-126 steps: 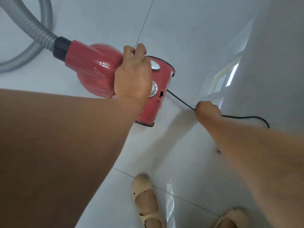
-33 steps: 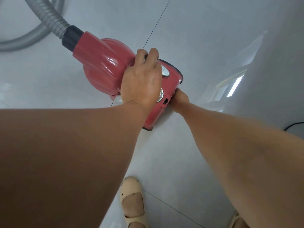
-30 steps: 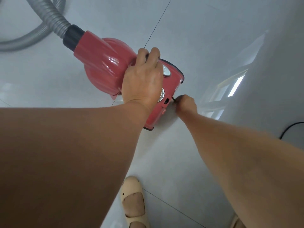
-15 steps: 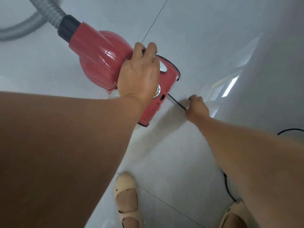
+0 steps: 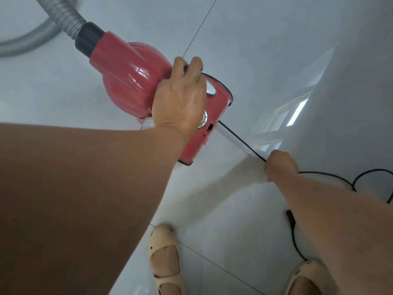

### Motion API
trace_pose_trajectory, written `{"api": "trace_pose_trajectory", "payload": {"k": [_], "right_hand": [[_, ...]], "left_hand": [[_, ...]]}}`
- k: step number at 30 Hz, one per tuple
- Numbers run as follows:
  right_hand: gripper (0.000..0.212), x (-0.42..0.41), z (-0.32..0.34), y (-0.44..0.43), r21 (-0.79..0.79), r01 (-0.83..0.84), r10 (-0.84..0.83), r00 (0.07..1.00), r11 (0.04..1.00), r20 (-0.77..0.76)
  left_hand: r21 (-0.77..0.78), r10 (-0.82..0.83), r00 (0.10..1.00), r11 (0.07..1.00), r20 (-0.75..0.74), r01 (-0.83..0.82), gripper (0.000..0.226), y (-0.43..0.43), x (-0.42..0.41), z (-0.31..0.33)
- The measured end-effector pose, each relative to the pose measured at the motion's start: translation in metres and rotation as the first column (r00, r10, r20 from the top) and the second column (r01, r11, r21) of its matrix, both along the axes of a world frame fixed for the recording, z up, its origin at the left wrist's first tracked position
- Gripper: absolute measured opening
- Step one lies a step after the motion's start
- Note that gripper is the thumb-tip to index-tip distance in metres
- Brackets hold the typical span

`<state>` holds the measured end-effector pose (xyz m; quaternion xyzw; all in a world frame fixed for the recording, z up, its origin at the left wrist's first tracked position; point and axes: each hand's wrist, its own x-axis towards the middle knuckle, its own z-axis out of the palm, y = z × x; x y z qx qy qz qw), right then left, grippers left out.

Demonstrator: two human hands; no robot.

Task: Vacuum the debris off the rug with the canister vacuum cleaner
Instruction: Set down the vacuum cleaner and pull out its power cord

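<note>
**Two hands, a red vacuum and its black cord**

Closest to the camera are two tan shoes, the left shoe (image 5: 163, 258) and the right shoe (image 5: 306, 277), standing on the shiny white floor (image 5: 212, 199). A loose part of the black cord lies on the floor near the right shoe, and it has a thicker black bit (image 5: 291, 218) on it.

A little farther out, the right hand (image 5: 280, 165) is curled into a fist around the cord (image 5: 238, 139). From the fist, the cord runs in a straight tight line up to the back of the vacuum cleaner (image 5: 131, 81). On the other side of the fist, the cord loops loosely over the floor.

Next comes the left hand (image 5: 180, 103). It grips the top of the vacuum cleaner with its fingers wrapped over the far side. The vacuum cleaner is red and shiny, low over the floor in front of the person. I cannot tell if it sits on the floor or is lifted.

Farthest away, a gray ribbed hose (image 5: 63, 18) goes into the front of the vacuum cleaner through a black ring and bends across the floor.
</note>
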<state>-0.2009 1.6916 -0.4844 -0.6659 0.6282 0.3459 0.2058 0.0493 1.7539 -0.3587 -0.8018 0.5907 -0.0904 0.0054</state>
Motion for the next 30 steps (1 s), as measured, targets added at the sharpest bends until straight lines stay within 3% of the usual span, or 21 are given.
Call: {"api": "trace_pose_trajectory", "payload": {"k": [3,6,8,10,12,14,20,26,28,30], "right_hand": [[0.029,0.015,0.006,-0.001,-0.029,-0.049,0.049,0.999,0.998,-0.008],[0.034,0.06,-0.001,-0.003,-0.039,-0.02,0.03,0.963,0.999,0.269],[0.045,0.094,-0.007,-0.008,0.064,0.024,-0.051,0.884,0.998,0.465],[0.044,0.121,-0.012,-0.011,0.192,0.079,-0.172,0.827,0.978,0.535],[0.028,0.131,-0.014,-0.006,0.24,0.088,-0.203,0.836,0.967,0.51],[0.017,0.118,-0.015,-0.001,0.165,0.103,-0.17,0.869,0.981,0.464],[0.033,0.059,-0.001,-0.004,-0.028,-0.052,0.056,0.986,0.998,0.155],[0.035,0.005,0.008,-0.006,0.071,-0.033,0.04,0.994,0.997,-0.1],[0.034,0.005,0.01,-0.001,0.102,-0.01,0.023,0.992,0.995,-0.123],[0.032,0.021,0.008,0.003,0.041,-0.03,0.03,1.0,0.999,-0.005]], "left_hand": [[0.012,0.016,1.0,1.0,-0.011,-0.016,0.028,-0.001,0.0,0.003],[0.021,0.016,0.999,1.0,-0.028,-0.015,0.028,0.0,0.0,0.002],[0.016,0.01,1.0,1.0,-0.026,-0.009,0.035,-0.001,0.0,0.0],[0.015,0.01,0.999,1.0,-0.031,-0.009,0.037,-0.002,0.0,0.001],[0.015,0.011,0.999,1.0,-0.031,-0.011,0.038,-0.002,0.001,0.002],[0.01,0.012,1.0,1.0,-0.025,-0.012,0.039,-0.001,0.001,0.0],[0.042,0.008,1.0,0.999,-0.01,-0.008,0.034,-0.001,-0.002,0.006],[0.054,0.018,1.0,0.998,0.011,-0.019,0.026,-0.002,-0.001,0.006],[0.063,0.018,1.0,0.998,0.007,-0.019,0.027,-0.003,-0.001,0.007],[0.053,0.016,1.0,0.998,0.0,-0.016,0.023,-0.001,-0.001,0.003]]}}
